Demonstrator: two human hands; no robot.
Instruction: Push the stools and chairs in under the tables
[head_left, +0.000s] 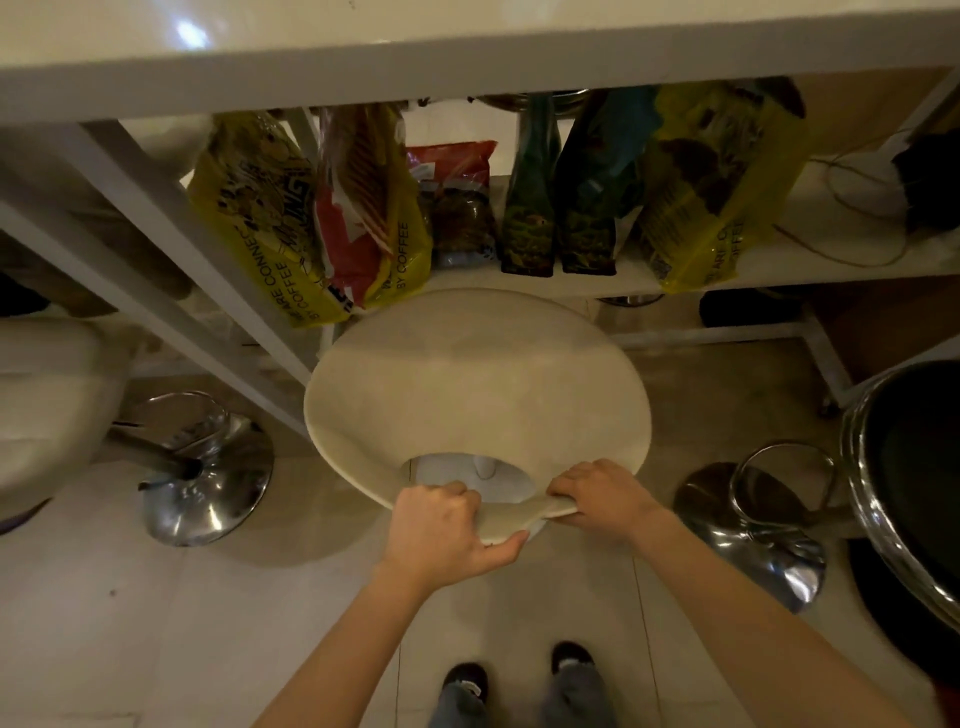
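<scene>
Gripped the stool (478, 384) back rim with both hands' fingers (457, 491), left hand (441, 530) and right hand (605, 499) alike, table (467, 67) straight ahead beyond the stool.

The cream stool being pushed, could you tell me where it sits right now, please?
In the head view the cream stool is centre frame, its far edge at the shelf of coffee bags, between two chrome stool bases.

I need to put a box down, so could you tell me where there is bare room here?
Bare floor lies left of the arms, before the chrome stool base. The shelf is crowded with coffee bags.
</scene>
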